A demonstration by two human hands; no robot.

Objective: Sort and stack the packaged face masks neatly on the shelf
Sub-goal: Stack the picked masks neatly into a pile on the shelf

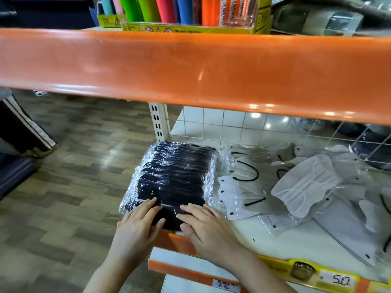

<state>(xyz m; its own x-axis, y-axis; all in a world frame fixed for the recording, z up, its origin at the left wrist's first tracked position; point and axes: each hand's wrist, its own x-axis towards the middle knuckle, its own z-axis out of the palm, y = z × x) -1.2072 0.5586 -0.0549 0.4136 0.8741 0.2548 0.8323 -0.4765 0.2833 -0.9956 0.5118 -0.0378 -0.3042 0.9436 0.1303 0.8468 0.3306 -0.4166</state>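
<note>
A stack of black face masks in clear plastic packets (175,174) lies at the left end of the white shelf (296,244). My left hand (137,225) and my right hand (203,225) rest flat on the near edge of this stack, fingers straight, side by side. To the right, several packaged white masks with black ear loops (245,182) lie loose and overlapping. A larger white mask packet (304,185) lies tilted on top of that heap. More white packets (347,225) spread toward the right edge.
An orange shelf beam (190,68) crosses overhead, with coloured rolls (169,9) above it. A white wire grid (232,127) backs the shelf, beside a slotted upright post (158,121). A yellow price strip (317,275) runs along the front edge. Wood-pattern floor (63,176) lies to the left.
</note>
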